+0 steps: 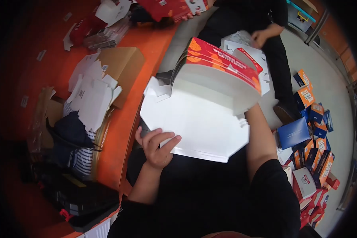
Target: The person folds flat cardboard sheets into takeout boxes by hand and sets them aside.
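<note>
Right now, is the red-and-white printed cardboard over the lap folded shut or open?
Open: the red-and-white printed cardboard shows its white face, flat near the left hand, its red far side curving up.

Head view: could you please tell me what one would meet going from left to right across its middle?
Dark blue fabric item, brown cardboard box, opened red-and-white carton, blue box.

This is looking like a packing workshop: printed boxes (293, 133) are lying heaped on the floor (323, 75), a brown carton (127, 67) is standing on an orange counter (156, 47), and the left hand (158, 147) is gripping an open box (198, 119).
</note>
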`<action>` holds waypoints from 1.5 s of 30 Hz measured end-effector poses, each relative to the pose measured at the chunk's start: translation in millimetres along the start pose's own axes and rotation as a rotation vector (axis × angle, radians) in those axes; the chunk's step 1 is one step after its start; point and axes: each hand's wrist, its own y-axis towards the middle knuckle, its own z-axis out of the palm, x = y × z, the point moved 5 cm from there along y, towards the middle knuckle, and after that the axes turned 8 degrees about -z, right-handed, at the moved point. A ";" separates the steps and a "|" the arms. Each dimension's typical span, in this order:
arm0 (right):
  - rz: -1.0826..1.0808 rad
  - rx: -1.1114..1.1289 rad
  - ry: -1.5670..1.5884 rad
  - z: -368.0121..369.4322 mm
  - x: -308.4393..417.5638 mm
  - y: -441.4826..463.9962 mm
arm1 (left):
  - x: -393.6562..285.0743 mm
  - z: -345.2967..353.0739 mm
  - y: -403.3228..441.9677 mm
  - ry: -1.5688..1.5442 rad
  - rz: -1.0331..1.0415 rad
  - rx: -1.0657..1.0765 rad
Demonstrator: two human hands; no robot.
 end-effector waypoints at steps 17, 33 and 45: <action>0.272 0.091 0.950 28.6 2.9 -5.1 | 25.6 -12.4 -41.1 0.384 -0.177 0.370; -0.670 -0.112 -0.295 61.7 121.2 -32.6 | -11.7 -10.1 -37.4 0.279 -0.183 0.542; -0.839 -0.229 -0.135 44.7 143.9 -42.7 | -2.1 -9.0 -17.2 0.364 -0.487 0.824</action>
